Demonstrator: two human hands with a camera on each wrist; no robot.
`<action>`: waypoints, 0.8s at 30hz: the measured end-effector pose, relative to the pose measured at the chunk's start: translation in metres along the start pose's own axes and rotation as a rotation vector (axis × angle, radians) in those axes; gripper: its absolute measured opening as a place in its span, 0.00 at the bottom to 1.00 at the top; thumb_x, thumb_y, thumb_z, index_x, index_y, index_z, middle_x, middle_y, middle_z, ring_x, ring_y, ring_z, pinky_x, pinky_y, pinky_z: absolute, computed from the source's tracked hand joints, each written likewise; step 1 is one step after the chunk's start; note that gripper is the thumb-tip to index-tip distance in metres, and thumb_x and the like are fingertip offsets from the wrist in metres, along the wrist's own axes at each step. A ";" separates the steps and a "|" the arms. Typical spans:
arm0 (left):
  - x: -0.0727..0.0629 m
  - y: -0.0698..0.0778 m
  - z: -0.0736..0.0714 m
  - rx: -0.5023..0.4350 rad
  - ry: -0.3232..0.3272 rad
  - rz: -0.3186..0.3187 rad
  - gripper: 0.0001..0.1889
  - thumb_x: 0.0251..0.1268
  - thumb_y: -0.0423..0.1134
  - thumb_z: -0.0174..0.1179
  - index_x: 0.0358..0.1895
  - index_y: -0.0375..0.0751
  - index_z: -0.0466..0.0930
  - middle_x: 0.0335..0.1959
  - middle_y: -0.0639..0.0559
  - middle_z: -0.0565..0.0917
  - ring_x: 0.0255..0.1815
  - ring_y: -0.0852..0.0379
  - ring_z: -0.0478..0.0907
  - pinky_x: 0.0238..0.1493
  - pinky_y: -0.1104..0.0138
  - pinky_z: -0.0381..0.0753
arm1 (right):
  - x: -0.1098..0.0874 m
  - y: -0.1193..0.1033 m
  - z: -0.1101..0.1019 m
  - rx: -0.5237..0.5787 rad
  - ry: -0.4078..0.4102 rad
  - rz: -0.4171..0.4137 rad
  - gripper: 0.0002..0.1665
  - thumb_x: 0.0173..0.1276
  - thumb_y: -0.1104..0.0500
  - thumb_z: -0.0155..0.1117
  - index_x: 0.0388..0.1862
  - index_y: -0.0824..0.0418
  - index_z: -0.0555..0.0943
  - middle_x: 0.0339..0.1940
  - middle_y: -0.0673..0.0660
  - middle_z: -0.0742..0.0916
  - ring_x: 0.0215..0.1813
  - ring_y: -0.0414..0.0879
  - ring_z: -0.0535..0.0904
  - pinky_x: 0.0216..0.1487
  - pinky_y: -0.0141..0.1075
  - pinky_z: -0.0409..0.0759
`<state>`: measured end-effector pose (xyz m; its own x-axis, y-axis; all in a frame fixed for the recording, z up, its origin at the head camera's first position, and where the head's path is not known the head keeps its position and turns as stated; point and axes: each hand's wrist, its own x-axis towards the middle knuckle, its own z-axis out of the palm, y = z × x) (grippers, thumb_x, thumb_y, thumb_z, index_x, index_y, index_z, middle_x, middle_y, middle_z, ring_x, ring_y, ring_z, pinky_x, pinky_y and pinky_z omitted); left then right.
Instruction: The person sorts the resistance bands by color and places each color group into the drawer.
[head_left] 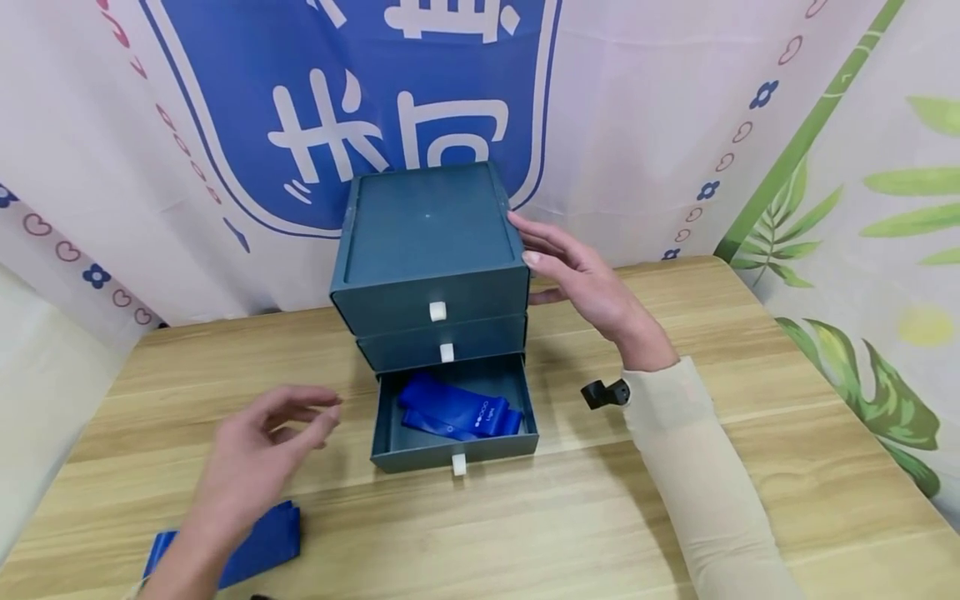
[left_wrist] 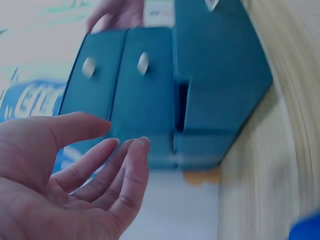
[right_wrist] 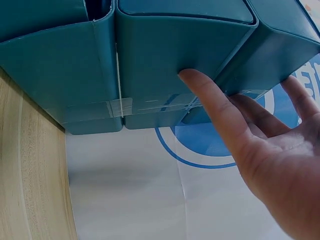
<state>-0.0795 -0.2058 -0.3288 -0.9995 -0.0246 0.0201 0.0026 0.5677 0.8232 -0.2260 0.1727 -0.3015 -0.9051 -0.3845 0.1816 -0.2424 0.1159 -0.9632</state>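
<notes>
A dark teal three-drawer storage box [head_left: 431, 221] stands on the table, with small white knobs. Its bottom drawer [head_left: 453, 454] is pulled out, and a folded blue band [head_left: 461, 408] printed "Light" lies inside. My right hand [head_left: 581, 275] touches the box's right side with spread, fairly straight fingers; the right wrist view shows the thumb against that side wall. To the left of the pulled-out drawer, my left hand [head_left: 262, 442] hovers with loosely bent fingers and nothing in it. Another folded blue band [head_left: 270, 546] lies on the table, partly hidden by my left forearm.
The wooden table [head_left: 600, 517] carries everything. Behind the box hangs a printed cloth [head_left: 637, 125] with a blue emblem; a leaf-patterned cloth [head_left: 885, 250] hangs at the right. A small black clip-like piece [head_left: 603, 394] shows beside my right cuff.
</notes>
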 end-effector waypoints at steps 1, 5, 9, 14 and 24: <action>-0.002 -0.006 -0.009 -0.024 -0.016 -0.036 0.16 0.77 0.45 0.68 0.61 0.43 0.86 0.51 0.65 0.90 0.47 0.69 0.86 0.44 0.70 0.90 | 0.000 0.000 0.000 0.001 -0.001 0.001 0.32 0.86 0.49 0.53 0.86 0.39 0.66 0.86 0.50 0.71 0.80 0.56 0.73 0.63 0.63 0.86; -0.010 -0.037 -0.045 -0.194 -0.079 -0.109 0.17 0.81 0.42 0.64 0.66 0.45 0.83 0.53 0.71 0.89 0.50 0.66 0.87 0.46 0.68 0.90 | 0.001 0.000 0.000 0.000 0.000 0.002 0.32 0.86 0.50 0.53 0.86 0.39 0.66 0.86 0.50 0.71 0.80 0.56 0.74 0.63 0.63 0.86; -0.020 -0.071 -0.076 -0.393 -0.090 -0.139 0.15 0.83 0.35 0.59 0.65 0.48 0.84 0.54 0.65 0.91 0.51 0.63 0.88 0.45 0.67 0.90 | 0.001 -0.002 0.001 0.000 -0.002 -0.001 0.32 0.86 0.49 0.53 0.86 0.39 0.66 0.86 0.50 0.71 0.80 0.56 0.74 0.62 0.62 0.87; -0.027 -0.101 -0.099 -0.195 -0.068 -0.280 0.14 0.85 0.42 0.58 0.65 0.53 0.83 0.47 0.77 0.89 0.46 0.72 0.88 0.42 0.68 0.90 | 0.000 -0.002 0.001 -0.003 -0.003 0.006 0.32 0.86 0.50 0.53 0.86 0.39 0.66 0.86 0.50 0.70 0.80 0.56 0.74 0.62 0.62 0.87; -0.023 -0.149 -0.117 0.097 -0.173 -0.651 0.54 0.74 0.70 0.59 0.82 0.26 0.57 0.63 0.40 0.87 0.44 0.67 0.88 0.49 0.61 0.92 | -0.002 0.001 -0.001 -0.007 0.012 0.033 0.32 0.87 0.49 0.53 0.86 0.38 0.66 0.87 0.50 0.70 0.81 0.55 0.73 0.63 0.62 0.86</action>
<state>-0.0533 -0.3862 -0.3854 -0.7868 -0.2590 -0.5603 -0.5963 0.5534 0.5815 -0.2245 0.1751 -0.3027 -0.9167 -0.3695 0.1523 -0.2149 0.1345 -0.9673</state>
